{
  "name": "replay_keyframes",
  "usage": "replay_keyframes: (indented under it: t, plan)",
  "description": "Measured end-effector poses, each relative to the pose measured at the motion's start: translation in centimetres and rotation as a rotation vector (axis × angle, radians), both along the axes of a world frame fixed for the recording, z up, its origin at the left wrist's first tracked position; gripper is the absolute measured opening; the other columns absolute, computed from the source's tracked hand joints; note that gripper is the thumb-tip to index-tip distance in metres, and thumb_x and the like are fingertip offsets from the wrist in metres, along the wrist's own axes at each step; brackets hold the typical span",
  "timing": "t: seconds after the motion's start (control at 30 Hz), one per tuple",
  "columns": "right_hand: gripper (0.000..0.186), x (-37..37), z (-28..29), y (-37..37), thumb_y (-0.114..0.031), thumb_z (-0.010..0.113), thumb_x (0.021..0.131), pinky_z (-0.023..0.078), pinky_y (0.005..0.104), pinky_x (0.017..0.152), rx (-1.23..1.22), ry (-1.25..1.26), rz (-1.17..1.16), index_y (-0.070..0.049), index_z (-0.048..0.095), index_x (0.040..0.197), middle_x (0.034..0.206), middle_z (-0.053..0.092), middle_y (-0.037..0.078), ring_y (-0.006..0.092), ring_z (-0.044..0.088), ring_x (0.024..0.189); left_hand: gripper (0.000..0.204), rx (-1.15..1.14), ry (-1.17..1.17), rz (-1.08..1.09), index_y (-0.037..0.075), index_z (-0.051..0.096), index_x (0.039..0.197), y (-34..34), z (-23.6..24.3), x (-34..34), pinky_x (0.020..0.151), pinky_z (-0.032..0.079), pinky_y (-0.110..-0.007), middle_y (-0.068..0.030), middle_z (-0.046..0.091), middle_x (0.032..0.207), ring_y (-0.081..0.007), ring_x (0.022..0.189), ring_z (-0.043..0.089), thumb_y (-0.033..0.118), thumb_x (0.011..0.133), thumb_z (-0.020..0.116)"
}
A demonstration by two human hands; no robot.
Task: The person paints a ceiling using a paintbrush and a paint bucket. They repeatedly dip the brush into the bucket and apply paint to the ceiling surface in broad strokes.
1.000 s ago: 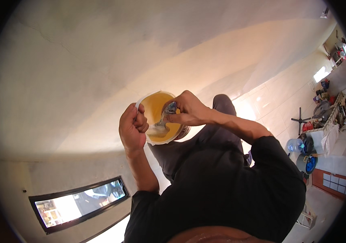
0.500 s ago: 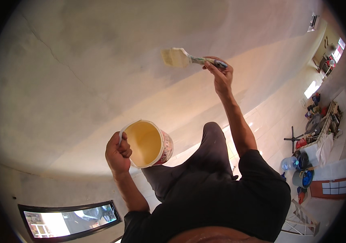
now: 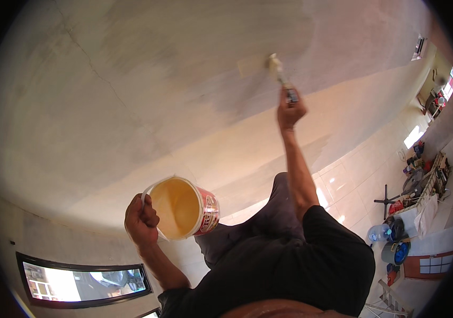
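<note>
My left hand (image 3: 141, 222) is closed on the white handle of a round white paint bucket (image 3: 208, 212) with a red label and cream-yellow paint inside, held tilted above my lap. My right hand (image 3: 291, 108) grips a paintbrush (image 3: 283, 77) by its handle, arm stretched up toward the grey plastered wall (image 3: 184, 100). The blurred pale bristles are at the wall, touching or nearly so, beside a small lighter cream patch (image 3: 250, 67). A thin crack runs down the wall's left part.
A black-framed window (image 3: 83, 282) is at lower left. Pale floor tiles (image 3: 351, 185) lie right of my knee. Along the right edge are a blue water jug (image 3: 379, 233), a tub with blue contents (image 3: 389, 253), a cluttered rack (image 3: 430, 183), a black-legged stand and a metal frame (image 3: 388, 301).
The brush came out of the bucket, rose, and has turned bristles-up against the wall, where a light patch now shows. My left hand moved the bucket down and to the left.
</note>
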State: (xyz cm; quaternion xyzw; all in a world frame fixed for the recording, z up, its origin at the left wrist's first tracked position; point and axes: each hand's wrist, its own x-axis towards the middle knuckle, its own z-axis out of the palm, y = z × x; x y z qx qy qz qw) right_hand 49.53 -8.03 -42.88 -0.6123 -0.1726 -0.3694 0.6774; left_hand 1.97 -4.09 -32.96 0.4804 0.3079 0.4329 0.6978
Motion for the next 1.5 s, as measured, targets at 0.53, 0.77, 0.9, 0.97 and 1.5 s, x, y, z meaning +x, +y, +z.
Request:
replay_keyframes:
  t: [0.53, 0.77, 0.9, 0.97, 1.5]
  plan:
    - [0.028, -11.8, 2.0, 10.0, -0.006, 0.079, 0.076, 0.049, 0.0287, 0.059, 0.005, -0.219, 0.699, -0.008, 0.071, 0.103, 0.077, 0.067, 0.009, 0.0175, 0.062, 0.065, 0.029, -0.048, 0.059, 0.156, 0.004, 0.058, 0.092, 0.8, -0.8, -0.9, 0.038, 0.012, -0.022, 0.008, 0.028, 0.053, -0.003, 0.041, 0.018, 0.03, 0.097, 0.048]
    - [0.016, 9.6, 0.4, -2.8, -0.007, 0.074, 0.084, 0.047, 0.0209, 0.062, 0.406, 0.151, 0.343, 0.001, 0.073, 0.097, 0.079, 0.069, 0.0, 0.0058, 0.059, 0.069, 0.026, -0.051, 0.051, 0.166, 0.005, 0.056, 0.09, 0.5, -0.5, -0.9, 0.038, 0.011, -0.021, 0.0082, 0.027, 0.054, -0.0022, 0.041, 0.018, 0.029, 0.096, 0.051]
    - [0.016, 13.6, 2.1, -7.1, -0.013, 0.074, 0.083, 0.041, 0.0233, 0.051, 0.392, 0.079, -0.109, -0.002, 0.074, 0.095, 0.067, 0.066, -0.002, 0.0052, 0.052, 0.056, 0.024, -0.041, 0.011, 0.061, 0.005, 0.056, 0.09, 1.3, -1.0, -1.6, 0.038, 0.012, -0.021, 0.0077, 0.03, 0.054, -0.0022, 0.041, 0.018, 0.029, 0.095, 0.052]
    - [0.018, 12.4, 2.6, -6.0, -0.022, 0.072, 0.083, 0.044, 0.0306, 0.052, 0.213, 0.159, -0.174, -0.008, 0.075, 0.094, 0.064, 0.066, 0.007, 0.0129, 0.057, 0.054, 0.024, -0.037, -0.003, 0.047, 0.005, 0.056, 0.091, 1.3, -1.2, -1.8, 0.038, 0.012, -0.021, 0.0073, 0.033, 0.055, -0.0023, 0.041, 0.019, 0.028, 0.094, 0.053]
    - [0.016, 3.8, -1.0, -0.6, -0.011, 0.076, 0.083, 0.038, 0.0193, 0.052, 0.198, 0.083, 0.652, -0.001, 0.074, 0.096, 0.07, 0.06, -0.009, 0.0006, 0.045, 0.063, 0.021, -0.101, -0.002, 0.195, 0.006, 0.059, 0.093, 1.7, -1.1, -1.7, 0.037, 0.013, -0.021, 0.007, 0.037, 0.055, -0.002, 0.04, 0.021, 0.026, 0.095, 0.053]
